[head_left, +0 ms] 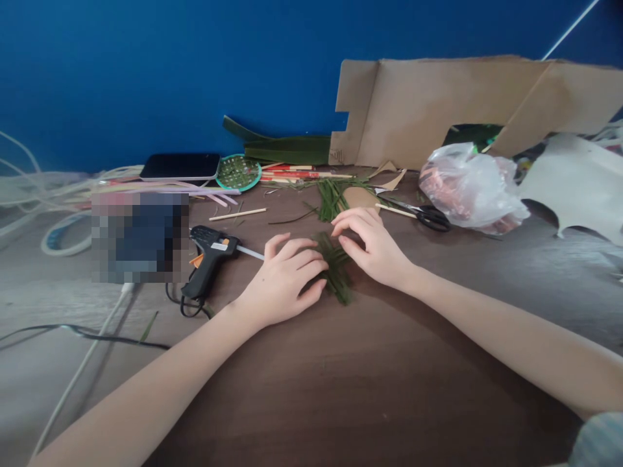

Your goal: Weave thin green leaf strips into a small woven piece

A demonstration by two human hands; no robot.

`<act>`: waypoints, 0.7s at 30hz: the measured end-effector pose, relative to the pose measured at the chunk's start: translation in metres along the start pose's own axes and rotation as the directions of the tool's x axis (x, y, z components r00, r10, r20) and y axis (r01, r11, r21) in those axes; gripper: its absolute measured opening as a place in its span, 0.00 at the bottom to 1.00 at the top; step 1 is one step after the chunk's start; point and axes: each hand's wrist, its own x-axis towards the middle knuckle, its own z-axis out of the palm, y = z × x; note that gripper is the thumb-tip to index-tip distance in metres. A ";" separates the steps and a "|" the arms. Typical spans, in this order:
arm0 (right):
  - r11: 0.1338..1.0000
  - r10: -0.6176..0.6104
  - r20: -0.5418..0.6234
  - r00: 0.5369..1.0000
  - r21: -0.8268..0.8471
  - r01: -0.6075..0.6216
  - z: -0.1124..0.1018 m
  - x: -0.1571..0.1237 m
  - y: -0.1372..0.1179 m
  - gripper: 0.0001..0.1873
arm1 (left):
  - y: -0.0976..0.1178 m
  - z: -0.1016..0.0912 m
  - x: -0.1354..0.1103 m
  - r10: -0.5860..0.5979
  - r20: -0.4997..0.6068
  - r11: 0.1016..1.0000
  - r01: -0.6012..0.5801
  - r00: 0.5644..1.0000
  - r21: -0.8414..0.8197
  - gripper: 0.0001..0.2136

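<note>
A small bundle of green leaf strips (338, 272) lies on the brown table (370, 389). My left hand (285, 275) rests on its left side, fingers curled and pressing down on the strips. From the right, my right hand (374, 246) comes in with bent fingertips pinching the upper end of the same bundle. Both hands hide much of the strips. Just left of my left hand a black glue gun (209, 256) lies on the table, with a glue stick poking out of it.
More green strips (331, 198), wooden sticks (238, 214), black scissors (423, 214) and a plastic bag (470, 191) lie behind the hands. Cardboard (438, 110) leans on the blue wall. A phone (180, 167), a round woven disc (238, 172) and cables (82, 363) sit left.
</note>
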 end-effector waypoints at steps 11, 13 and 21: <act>0.998 -0.024 0.121 0.992 -0.057 0.032 0.001 -0.001 -0.004 0.04 | -0.002 -0.002 0.001 -0.082 -0.039 0.996 0.080 0.996 -0.050 0.13; 0.997 -0.030 0.137 0.990 -0.064 0.039 0.001 -0.001 -0.002 0.04 | -0.003 -0.001 0.001 -0.163 -0.077 0.987 0.161 0.984 -0.026 0.12; 0.998 -0.030 0.127 0.991 -0.054 0.038 0.002 0.000 -0.001 0.05 | -0.005 0.005 0.003 -0.248 -0.100 0.968 0.251 0.964 0.017 0.09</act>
